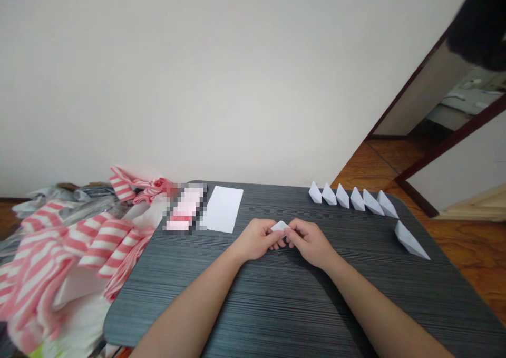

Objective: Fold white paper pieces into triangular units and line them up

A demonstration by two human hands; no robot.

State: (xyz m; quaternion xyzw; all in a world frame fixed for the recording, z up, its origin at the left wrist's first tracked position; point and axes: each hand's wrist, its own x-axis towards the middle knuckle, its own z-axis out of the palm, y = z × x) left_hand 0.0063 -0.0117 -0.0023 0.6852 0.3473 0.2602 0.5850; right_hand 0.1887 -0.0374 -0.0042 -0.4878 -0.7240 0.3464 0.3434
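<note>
Between my two hands is a small piece of folded white paper, its pointed top showing above the fingers. My left hand pinches its left side, and my right hand grips the right side with thumb and fingers. The lower part of the paper is hidden by the fingers. Left of my hands, flat white paper lies on the dark table. Several folded paper boats stand in a row at the back right, and one more paper boat sits nearer on the right.
A blurred-out pink and dark rectangular item lies at the table's back left. Red-and-white striped cloth and clear plastic are heaped beside the left edge. A pale wall rises behind the table; wooden floor and a doorway are at right.
</note>
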